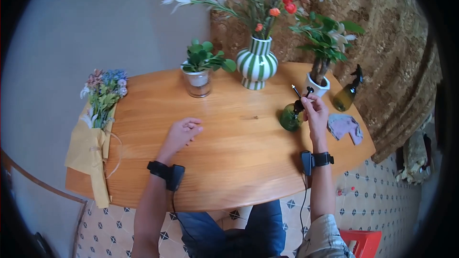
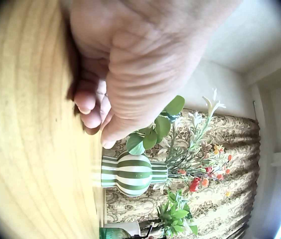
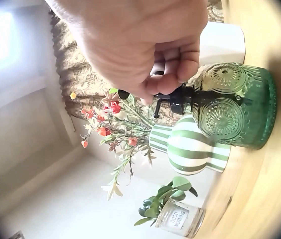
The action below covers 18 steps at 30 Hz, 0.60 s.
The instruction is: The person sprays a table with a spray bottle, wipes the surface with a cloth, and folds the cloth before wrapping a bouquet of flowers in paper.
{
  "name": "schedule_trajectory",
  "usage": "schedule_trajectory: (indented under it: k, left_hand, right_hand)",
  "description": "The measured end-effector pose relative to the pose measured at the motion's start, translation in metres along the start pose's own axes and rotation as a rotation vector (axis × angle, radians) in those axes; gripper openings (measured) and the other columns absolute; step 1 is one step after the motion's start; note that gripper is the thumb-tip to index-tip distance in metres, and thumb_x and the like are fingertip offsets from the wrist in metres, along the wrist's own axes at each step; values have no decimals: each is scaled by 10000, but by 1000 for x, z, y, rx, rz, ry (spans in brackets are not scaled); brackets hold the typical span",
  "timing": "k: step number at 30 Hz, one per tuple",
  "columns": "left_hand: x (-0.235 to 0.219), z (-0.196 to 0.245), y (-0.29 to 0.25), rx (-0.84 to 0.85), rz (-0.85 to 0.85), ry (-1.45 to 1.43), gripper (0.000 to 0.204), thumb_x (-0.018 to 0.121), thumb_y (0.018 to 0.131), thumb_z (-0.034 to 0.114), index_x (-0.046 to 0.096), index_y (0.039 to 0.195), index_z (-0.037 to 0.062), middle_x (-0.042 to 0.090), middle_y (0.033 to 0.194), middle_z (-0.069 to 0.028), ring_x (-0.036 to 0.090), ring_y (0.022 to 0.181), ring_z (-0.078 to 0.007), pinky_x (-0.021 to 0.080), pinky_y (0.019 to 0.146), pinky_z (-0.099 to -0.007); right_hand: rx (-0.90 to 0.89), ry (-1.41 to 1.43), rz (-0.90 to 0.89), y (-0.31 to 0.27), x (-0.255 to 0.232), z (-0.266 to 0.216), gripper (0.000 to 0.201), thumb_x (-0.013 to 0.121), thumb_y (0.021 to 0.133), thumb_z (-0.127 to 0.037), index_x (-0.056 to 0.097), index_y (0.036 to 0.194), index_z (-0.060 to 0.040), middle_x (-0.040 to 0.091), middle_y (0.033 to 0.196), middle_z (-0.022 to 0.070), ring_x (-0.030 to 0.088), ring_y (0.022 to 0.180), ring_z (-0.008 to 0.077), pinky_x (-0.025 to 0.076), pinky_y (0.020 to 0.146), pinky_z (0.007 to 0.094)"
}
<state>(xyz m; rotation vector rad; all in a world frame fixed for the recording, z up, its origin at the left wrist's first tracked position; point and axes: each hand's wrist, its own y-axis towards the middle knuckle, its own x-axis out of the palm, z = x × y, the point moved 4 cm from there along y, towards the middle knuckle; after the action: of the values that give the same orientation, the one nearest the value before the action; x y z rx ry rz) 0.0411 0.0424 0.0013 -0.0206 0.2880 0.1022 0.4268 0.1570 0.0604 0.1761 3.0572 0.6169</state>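
A green glass bottle (image 1: 289,119) with a black top (image 1: 299,105) stands on the wooden table. My right hand (image 1: 316,113) pinches the black top between thumb and fingers. Seen from the right wrist, the embossed bottle (image 3: 237,107) has a black nozzle (image 3: 160,107) beside the fingertips (image 3: 168,83), and the hand (image 3: 135,45) partly hides the top. My left hand (image 1: 181,136) is at the table's left-centre, fingers loosely curled and holding nothing. The left wrist view shows that hand (image 2: 135,64) close to the wood.
Behind are a potted plant (image 1: 197,79), a striped vase (image 1: 257,64) of flowers and a white pot (image 1: 317,86). An amber spray bottle (image 1: 344,98) and a purple-grey cloth (image 1: 345,128) lie to the right. A paper-wrapped bouquet (image 1: 86,148) is on the left of the table (image 1: 224,162).
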Motion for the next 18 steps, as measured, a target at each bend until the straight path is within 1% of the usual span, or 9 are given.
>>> schedule_trajectory:
  k: [3, 7, 10, 11, 13, 14, 15, 17, 18]
  left_hand:
    - [-2, -6, 2, 0, -4, -5, 310, 691, 853, 221, 629, 1098, 41, 591, 749, 31, 508, 575, -18, 390, 441, -148]
    - [0, -5, 4, -3, 22, -22, 285, 686, 858, 168, 618, 1099, 33, 593, 747, 28, 501, 560, -9, 382, 427, -135]
    - [0, -2, 2, 7, 16, -55, 267, 684, 857, 139, 617, 1088, 23, 599, 756, 24, 500, 559, -8, 382, 426, -137]
    - [0, -2, 2, 8, 15, -54, 267, 684, 857, 139, 617, 1088, 23, 599, 756, 24, 500, 559, -8, 382, 426, -137]
    - [0, -2, 3, -2, 14, -40, 267, 683, 858, 132, 614, 1090, 20, 603, 763, 21, 501, 561, -7, 382, 426, -137]
    - [0, -2, 3, -1, 14, -40, 267, 683, 858, 132, 614, 1090, 20, 603, 763, 21, 501, 561, -7, 382, 426, -137]
    - [0, -2, 3, -1, 11, -47, 269, 684, 857, 133, 613, 1090, 20, 605, 763, 21, 501, 561, -8, 384, 427, -138]
    - [0, -4, 3, 0, 11, -54, 271, 686, 856, 134, 613, 1091, 20, 606, 764, 20, 502, 562, -9, 386, 429, -140]
    - [-1, -5, 4, 7, 6, -48, 288, 694, 852, 169, 617, 1090, 26, 595, 765, 22, 504, 570, -19, 392, 439, -151]
  right_hand:
    - [-16, -61, 41, -1, -24, 3, 181, 681, 870, -175, 626, 981, -42, 502, 598, -61, 405, 469, 15, 292, 407, 191]
    - [-26, -21, 72, -4, -45, 2, 168, 674, 874, -183, 624, 966, -51, 510, 598, -53, 413, 466, 16, 291, 404, 193]
    - [-46, 10, 204, -2, -57, 3, 174, 673, 876, -186, 610, 976, -58, 527, 610, -42, 401, 456, 15, 277, 388, 198]
    - [-46, 11, 205, -1, -58, 3, 174, 673, 876, -186, 610, 976, -58, 527, 610, -42, 401, 456, 15, 277, 388, 198]
    - [-36, 24, 288, 0, -67, 5, 172, 669, 881, -184, 601, 979, -60, 529, 618, -46, 397, 467, 10, 275, 400, 194]
    - [-64, 27, 343, 5, -73, 11, 173, 664, 886, -184, 594, 988, -62, 526, 629, -57, 397, 485, 6, 272, 419, 188]
    - [-64, 27, 343, 7, -77, 15, 173, 664, 886, -184, 594, 988, -62, 526, 629, -57, 397, 485, 6, 272, 419, 188]
    - [-77, 22, 366, 10, -83, 17, 169, 658, 890, -183, 593, 986, -60, 543, 677, -57, 428, 548, 7, 301, 472, 178]
    - [-129, 64, 384, 15, -88, 20, 168, 658, 890, -176, 596, 986, -53, 552, 726, -51, 451, 611, 13, 331, 523, 175]
